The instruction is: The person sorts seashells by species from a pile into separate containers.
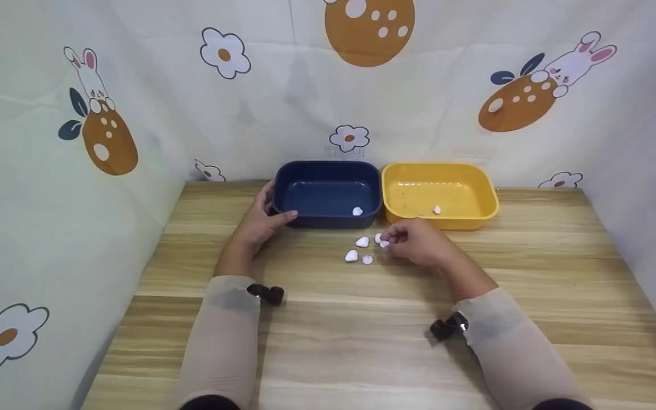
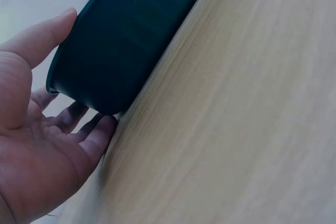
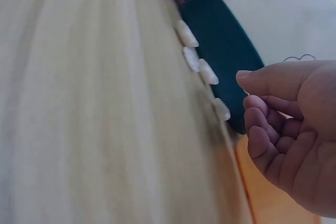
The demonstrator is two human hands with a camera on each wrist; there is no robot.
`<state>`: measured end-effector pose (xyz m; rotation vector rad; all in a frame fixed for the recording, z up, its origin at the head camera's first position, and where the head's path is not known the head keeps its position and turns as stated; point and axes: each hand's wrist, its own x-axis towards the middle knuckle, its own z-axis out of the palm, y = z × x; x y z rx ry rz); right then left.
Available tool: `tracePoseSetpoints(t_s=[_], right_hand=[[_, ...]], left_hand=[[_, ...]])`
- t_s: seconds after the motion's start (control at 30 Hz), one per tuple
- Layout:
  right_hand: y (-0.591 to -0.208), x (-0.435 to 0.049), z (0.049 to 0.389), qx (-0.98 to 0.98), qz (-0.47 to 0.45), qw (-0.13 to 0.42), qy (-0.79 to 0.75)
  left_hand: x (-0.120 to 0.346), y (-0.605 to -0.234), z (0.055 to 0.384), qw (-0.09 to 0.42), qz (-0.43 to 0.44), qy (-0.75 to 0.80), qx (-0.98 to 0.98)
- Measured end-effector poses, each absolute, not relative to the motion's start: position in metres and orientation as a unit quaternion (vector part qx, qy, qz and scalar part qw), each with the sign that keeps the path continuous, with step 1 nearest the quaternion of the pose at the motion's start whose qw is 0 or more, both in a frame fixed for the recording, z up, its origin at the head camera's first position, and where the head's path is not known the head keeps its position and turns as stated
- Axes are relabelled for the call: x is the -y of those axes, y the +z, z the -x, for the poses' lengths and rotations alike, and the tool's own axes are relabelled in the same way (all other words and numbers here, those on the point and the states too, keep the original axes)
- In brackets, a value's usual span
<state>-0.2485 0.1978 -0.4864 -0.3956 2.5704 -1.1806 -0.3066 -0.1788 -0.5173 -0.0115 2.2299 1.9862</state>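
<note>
My left hand (image 1: 255,223) holds the left end of a dark blue plastic basin (image 1: 333,221). In the left wrist view its thumb (image 2: 58,27) lies against the basin's rim, and the other fingers curl at the end wall. One small white shell-like piece (image 1: 357,211) lies inside this basin. Just in front of the basins, my right hand (image 1: 419,244) pinches a small white shell-like piece (image 1: 384,244) between thumb and forefinger; in the right wrist view the fingers mostly hide it. Several similar pieces (image 1: 363,242) lie on the table beside that hand.
A yellow basin (image 1: 479,221) stands against the blue one on its right, with a small pale piece (image 1: 437,210) inside. Both sit at the back of the wood-grain table (image 1: 351,341), before a patterned cloth backdrop (image 1: 282,102). Cloth also hangs along both sides.
</note>
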Motion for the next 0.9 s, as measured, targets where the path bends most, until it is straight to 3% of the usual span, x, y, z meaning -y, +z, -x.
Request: tracePoseSetpoints(t_s=[0.27, 0.5, 0.9], right_hand=[[-0.470, -0.205, 0.247, -0.890, 0.112, 0.130, -0.423], [-0.457, -0.220, 0.251, -0.900, 0.104, 0.081, -0.416], [-0.441, -0.263, 0.262, -0.895, 0.016, 0.048, -0.443]], left_hand=[[0.179, -0.517, 0.306, 0.078, 0.003, 0.664, -0.744], [0.179, -0.517, 0.305, 0.082, 0.003, 0.665, -0.742], [0.179, -0.517, 0.306, 0.083, 0.007, 0.665, -0.742]])
